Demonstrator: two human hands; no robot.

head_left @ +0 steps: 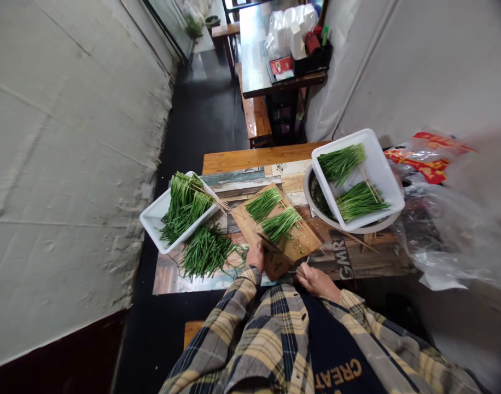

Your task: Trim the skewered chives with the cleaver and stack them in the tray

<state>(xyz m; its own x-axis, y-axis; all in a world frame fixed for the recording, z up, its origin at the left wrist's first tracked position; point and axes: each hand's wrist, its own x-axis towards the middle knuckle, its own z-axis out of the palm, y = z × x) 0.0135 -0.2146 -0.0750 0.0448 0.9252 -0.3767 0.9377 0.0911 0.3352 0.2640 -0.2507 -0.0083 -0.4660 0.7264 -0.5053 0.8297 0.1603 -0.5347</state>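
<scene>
My right hand point(316, 280) is closed around the handle of a kitchen knife point(272, 244), whose dark blade slants across the near part of a wooden cutting board point(241, 218). My left hand point(255, 257) is at the board's left edge, beside the blade; its fingers are mostly hidden. Two bunches of green chives on thin wooden skewers lie on the board, a far bunch point(263, 204) and a near bunch point(280, 224). The blade is close to the near bunch. Small green cut bits are scattered right of it. Loose chive lengths point(207, 251) are heaped left of the board.
At left, a white tray point(154, 216) holds skewered chives point(187, 202). Another white tray point(382, 158) with two bunches rests on a round basin point(310, 191) at right. Plastic bags point(443, 235) lie beyond it. Walls stand on both sides; another table point(254, 49) is ahead.
</scene>
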